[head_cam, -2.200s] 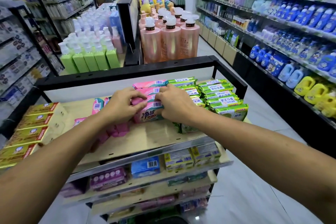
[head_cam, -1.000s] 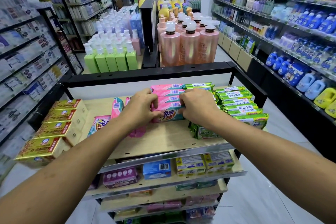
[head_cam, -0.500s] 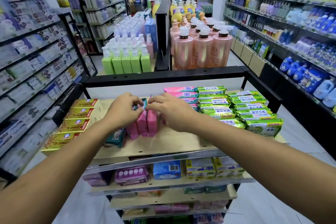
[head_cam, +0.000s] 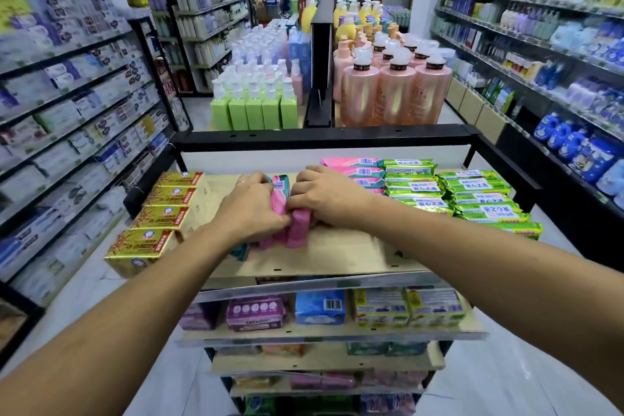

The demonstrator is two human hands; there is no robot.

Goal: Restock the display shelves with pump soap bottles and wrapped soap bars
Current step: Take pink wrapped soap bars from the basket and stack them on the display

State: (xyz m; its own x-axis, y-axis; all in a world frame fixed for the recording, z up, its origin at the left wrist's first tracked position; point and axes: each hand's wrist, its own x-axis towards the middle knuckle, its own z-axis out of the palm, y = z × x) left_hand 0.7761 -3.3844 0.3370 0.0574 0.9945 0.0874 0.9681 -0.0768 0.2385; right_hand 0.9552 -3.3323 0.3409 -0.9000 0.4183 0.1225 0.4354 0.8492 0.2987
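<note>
So, head view only. Top shelf (head_cam: pixel 337 257), a pale plywood board in a black metal frame, carries the wrapped soap. Left hand (head_cam: pixel 251 209) and right hand (head_cam: pixel 324 199) both curl round a short row of pink soap bars (head_cam: pixel 297 230) standing on edge mid-shelf, pressed btwn the two hands; glossy film wrap, one bar w/ a teal edge and a barcode. Left of them sit gold foil boxes (head_cam: pixel 158 216) in a column, rectangular, shiny. To the right, flat pink bars (head_cam: pixel 354 169) are stacked at the back, then green wrapped bars (head_cam: pixel 472 199) in two rows, crinkly. 2nd shelf (head_cam: pixel 337 336) below holds purple, blue and yellow-white packs. Behind the frame stand round pink pump bottles (head_cam: pixel 395 94) and square green pump bottles (head_cam: pixel 253 111), all w/ white pumps.
</note>
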